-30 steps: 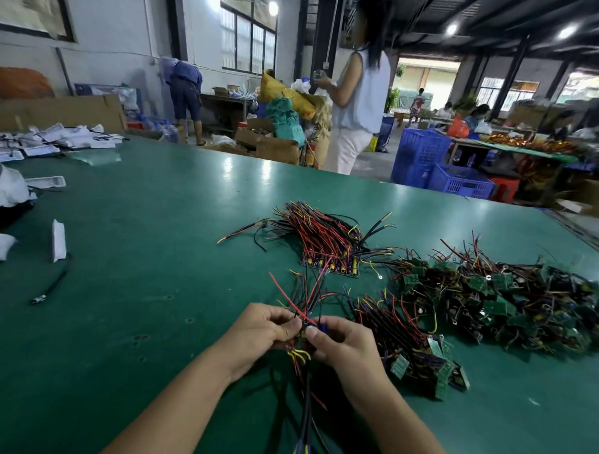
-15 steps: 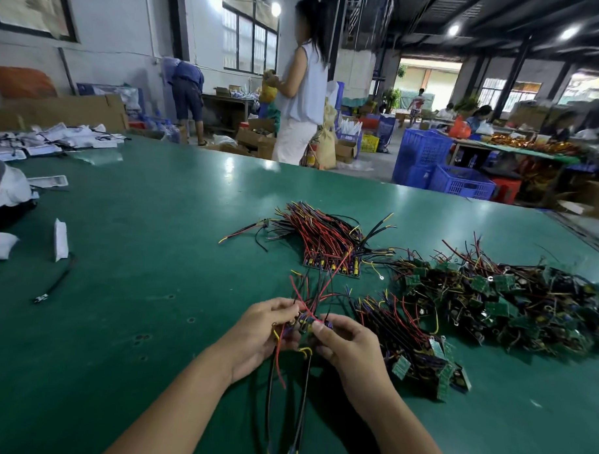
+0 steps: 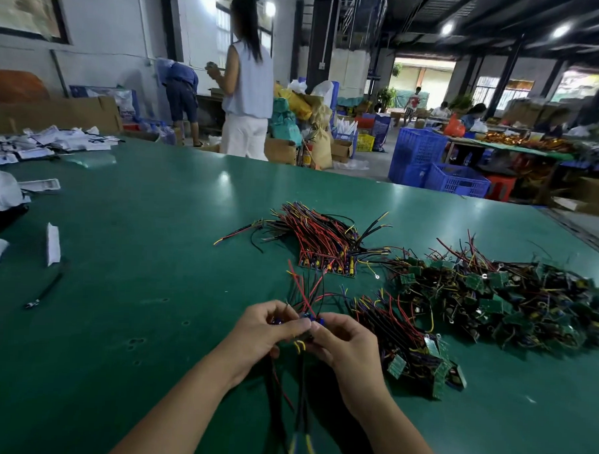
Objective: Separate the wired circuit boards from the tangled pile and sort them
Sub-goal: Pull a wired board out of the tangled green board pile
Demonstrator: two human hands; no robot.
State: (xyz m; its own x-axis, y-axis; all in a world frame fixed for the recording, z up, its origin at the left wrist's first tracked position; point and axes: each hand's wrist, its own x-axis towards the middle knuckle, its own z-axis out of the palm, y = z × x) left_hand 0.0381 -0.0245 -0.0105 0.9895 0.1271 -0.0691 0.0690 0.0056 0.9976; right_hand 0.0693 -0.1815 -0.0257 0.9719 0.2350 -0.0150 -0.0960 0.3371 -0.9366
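A broad green surface (image 3: 119,288) fills the foreground of a dim workshop. Beyond its far edge a white wall (image 3: 104,50) carries dark-framed windows (image 3: 223,23), bright with daylight. Behind the surface stand cardboard boxes (image 3: 57,113), stuffed sacks (image 3: 323,142) and stacked blue crates (image 3: 416,152) on a grey floor (image 3: 382,163). Further back from the surface, round ceiling lamps (image 3: 447,28) glow under dark beams, and an open doorway (image 3: 424,78) shines.

The table top (image 3: 148,228) is a smooth green mat with a soft sheen, catching lamp glare. The held wired board (image 3: 308,318) trails leads in glossy red, black and yellow plastic insulation. The tangled pile (image 3: 492,301) to the right shows matt green boards. Far right, the blue crates (image 3: 416,152) are latticed plastic. Far left, the brown cardboard (image 3: 57,113) looks dull and flat.
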